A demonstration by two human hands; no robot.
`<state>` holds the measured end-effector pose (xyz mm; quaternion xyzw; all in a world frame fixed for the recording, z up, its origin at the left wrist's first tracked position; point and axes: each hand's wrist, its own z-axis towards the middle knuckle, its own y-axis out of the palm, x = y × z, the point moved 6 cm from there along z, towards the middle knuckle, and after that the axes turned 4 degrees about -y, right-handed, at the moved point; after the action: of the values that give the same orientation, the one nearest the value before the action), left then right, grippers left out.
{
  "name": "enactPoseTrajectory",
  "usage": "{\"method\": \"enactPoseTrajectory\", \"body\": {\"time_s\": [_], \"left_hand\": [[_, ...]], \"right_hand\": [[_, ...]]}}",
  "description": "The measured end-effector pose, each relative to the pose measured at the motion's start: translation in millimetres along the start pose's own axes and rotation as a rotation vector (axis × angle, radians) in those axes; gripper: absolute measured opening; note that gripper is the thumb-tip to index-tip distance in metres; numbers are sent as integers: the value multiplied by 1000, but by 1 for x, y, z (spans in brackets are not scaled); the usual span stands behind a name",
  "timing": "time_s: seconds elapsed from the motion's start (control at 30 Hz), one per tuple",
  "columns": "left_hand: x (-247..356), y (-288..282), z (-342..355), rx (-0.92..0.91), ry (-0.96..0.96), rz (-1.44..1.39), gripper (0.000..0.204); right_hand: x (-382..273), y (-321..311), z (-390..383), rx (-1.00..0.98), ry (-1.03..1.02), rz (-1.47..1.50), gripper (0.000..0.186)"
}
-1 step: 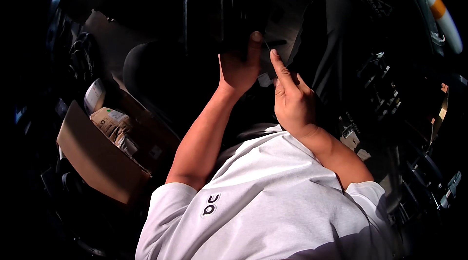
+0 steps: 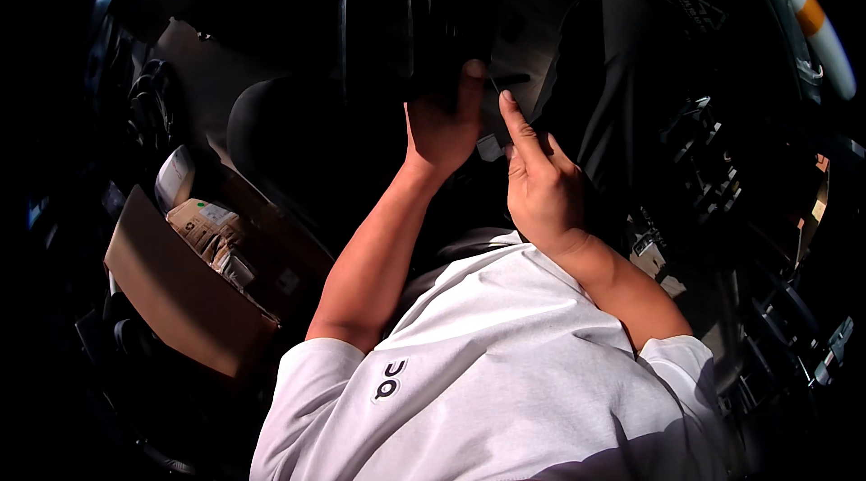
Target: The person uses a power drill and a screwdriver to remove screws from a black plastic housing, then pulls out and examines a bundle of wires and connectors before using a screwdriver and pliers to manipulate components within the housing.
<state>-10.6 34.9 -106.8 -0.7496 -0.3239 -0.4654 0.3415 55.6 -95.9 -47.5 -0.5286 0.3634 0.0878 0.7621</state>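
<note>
Left hand (image 2: 442, 134) thumb extended, right hand (image 2: 545, 181) pointing forward

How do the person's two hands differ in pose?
The left hand points its thumb up the picture, while the right hand stretches its index finger up and leftward. The left hand's other fingers are lost in darkness by a dark, straight-edged object, whereas the right hand's others look partly curled. Both hands are bare.

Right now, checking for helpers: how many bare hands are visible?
2: the left bare hand, above centre, partly lost in shadow; the right bare hand, beside it on the right. Darkness may hide others.
</note>
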Motion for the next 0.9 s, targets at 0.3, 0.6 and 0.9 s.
{"method": "enactPoseTrajectory", "body": {"time_s": [0.3, 0.6, 0.9], "left_hand": [[0, -4, 1, -4, -22, 110, 38], [6, 0, -7, -110, 197, 64, 50], [-3, 1, -5, -124, 114, 154, 60]], "right_hand": [[6, -25, 37, -452, 64, -25, 57], [10, -65, 115, -1155, -33, -32, 45], [17, -53, 134, -1331, -28, -60, 54]]}}
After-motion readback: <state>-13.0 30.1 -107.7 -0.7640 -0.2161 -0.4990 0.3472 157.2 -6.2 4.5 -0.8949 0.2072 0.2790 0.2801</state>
